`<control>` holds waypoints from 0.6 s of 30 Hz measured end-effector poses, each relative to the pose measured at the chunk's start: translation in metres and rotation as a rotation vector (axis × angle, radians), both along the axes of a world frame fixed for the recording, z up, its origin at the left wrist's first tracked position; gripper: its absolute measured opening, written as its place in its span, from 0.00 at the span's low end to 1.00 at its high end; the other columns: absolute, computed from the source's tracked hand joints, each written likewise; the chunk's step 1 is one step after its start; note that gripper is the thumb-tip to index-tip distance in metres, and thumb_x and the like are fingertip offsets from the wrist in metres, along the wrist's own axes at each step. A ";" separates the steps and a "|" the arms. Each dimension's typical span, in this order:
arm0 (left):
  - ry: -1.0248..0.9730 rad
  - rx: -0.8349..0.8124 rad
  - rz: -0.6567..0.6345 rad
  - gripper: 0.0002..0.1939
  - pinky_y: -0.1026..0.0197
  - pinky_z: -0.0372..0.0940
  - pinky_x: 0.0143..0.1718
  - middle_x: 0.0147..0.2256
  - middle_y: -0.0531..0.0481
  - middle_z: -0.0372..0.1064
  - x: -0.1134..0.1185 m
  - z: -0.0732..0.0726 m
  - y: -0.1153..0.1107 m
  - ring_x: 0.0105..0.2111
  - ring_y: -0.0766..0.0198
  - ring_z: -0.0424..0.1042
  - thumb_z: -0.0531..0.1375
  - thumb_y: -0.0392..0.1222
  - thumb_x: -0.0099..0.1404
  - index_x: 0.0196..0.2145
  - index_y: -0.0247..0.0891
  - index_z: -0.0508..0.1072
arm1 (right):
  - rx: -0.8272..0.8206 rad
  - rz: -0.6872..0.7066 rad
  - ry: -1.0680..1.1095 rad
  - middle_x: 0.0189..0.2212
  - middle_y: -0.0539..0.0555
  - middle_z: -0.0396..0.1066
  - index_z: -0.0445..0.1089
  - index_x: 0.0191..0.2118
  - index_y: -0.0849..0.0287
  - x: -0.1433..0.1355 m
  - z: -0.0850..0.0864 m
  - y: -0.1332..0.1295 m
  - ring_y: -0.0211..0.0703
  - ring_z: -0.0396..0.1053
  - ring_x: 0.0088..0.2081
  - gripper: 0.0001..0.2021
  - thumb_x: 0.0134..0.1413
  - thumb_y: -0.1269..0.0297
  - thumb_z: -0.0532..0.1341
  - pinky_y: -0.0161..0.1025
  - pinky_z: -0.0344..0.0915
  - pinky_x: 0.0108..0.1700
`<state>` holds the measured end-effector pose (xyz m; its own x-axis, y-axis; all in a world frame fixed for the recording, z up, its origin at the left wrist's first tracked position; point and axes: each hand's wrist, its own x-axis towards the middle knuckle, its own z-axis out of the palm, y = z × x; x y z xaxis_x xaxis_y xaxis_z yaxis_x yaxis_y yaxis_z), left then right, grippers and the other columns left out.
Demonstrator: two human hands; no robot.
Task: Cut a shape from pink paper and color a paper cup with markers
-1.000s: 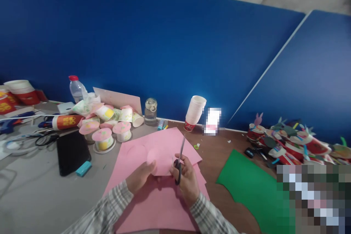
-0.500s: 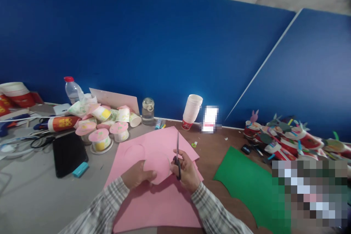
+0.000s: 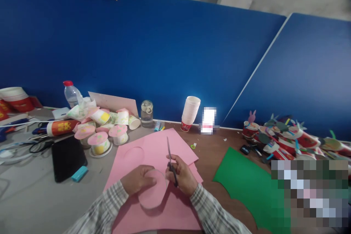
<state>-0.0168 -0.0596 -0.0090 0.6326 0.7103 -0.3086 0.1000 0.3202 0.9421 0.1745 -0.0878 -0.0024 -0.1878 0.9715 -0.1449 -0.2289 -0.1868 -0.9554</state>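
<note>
While the left hand [image 3: 138, 181] grips a round paper piece [image 3: 153, 194] between thumb and fingers, the right hand [image 3: 183, 176] is closed around a pair of scissors [image 3: 172, 175], blades pointing away from the body. The paper piece is held in front of the person, over large pink sheets [image 3: 160, 144]; whether the right fingertips touch its rim, I cannot tell.

Right of the sheets, a strip of brown tabletop [image 3: 207, 153] runs to the scalloped edge of a green sheet [image 3: 238, 184]. Left of them, gray tabletop [image 3: 41, 204] stretches past a black tablet [image 3: 68, 159] and a small blue block [image 3: 79, 174]. Behind, a cup stack [image 3: 191, 113] and a glass jar [image 3: 147, 114] stand just before the blue partition [image 3: 164, 51].

Compared with half a second ago, the paper piece has come nearer the body and turned in the left hand's grip, and the scissors lean further left.
</note>
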 end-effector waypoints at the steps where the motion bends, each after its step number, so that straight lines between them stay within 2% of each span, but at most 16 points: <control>1: -0.019 0.001 0.075 0.16 0.64 0.59 0.20 0.18 0.54 0.69 0.001 -0.001 0.001 0.19 0.65 0.64 0.67 0.50 0.38 0.23 0.36 0.72 | 0.016 -0.033 0.020 0.17 0.42 0.67 0.63 0.39 0.56 0.000 0.000 0.000 0.32 0.61 0.18 0.25 0.29 0.70 0.69 0.27 0.56 0.19; 5: -0.110 0.022 0.433 0.19 0.60 0.62 0.24 0.19 0.54 0.70 0.000 -0.007 0.008 0.21 0.60 0.67 0.67 0.50 0.37 0.27 0.37 0.72 | 0.083 -0.067 0.018 0.17 0.41 0.63 0.66 0.38 0.55 0.001 -0.005 -0.004 0.31 0.57 0.16 0.20 0.33 0.62 0.67 0.28 0.55 0.17; 7: -0.129 0.038 0.520 0.20 0.58 0.64 0.26 0.20 0.53 0.70 -0.002 -0.010 0.012 0.23 0.58 0.68 0.66 0.50 0.38 0.30 0.39 0.72 | 0.126 -0.028 -0.062 0.17 0.42 0.62 0.68 0.39 0.55 0.002 -0.010 -0.006 0.32 0.57 0.16 0.18 0.36 0.62 0.66 0.30 0.57 0.18; 13: -0.165 0.106 0.589 0.18 0.57 0.65 0.27 0.22 0.53 0.72 -0.003 -0.015 0.013 0.24 0.57 0.69 0.64 0.49 0.43 0.33 0.41 0.72 | 0.213 0.010 -0.217 0.20 0.45 0.61 0.69 0.41 0.52 0.002 -0.030 -0.006 0.35 0.58 0.20 0.18 0.39 0.64 0.65 0.31 0.59 0.20; 18: -0.167 0.121 0.564 0.17 0.58 0.65 0.25 0.21 0.53 0.72 0.001 -0.012 0.009 0.23 0.57 0.70 0.63 0.48 0.45 0.34 0.42 0.71 | 0.195 0.026 -0.284 0.19 0.44 0.61 0.70 0.41 0.53 -0.002 -0.028 -0.005 0.35 0.58 0.20 0.17 0.40 0.65 0.64 0.31 0.57 0.20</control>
<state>-0.0163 -0.0505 -0.0214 0.1804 0.9745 -0.1333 -0.2068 0.1701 0.9635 0.1728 -0.0923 -0.0305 -0.1920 0.9814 -0.0066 0.0534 0.0037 -0.9986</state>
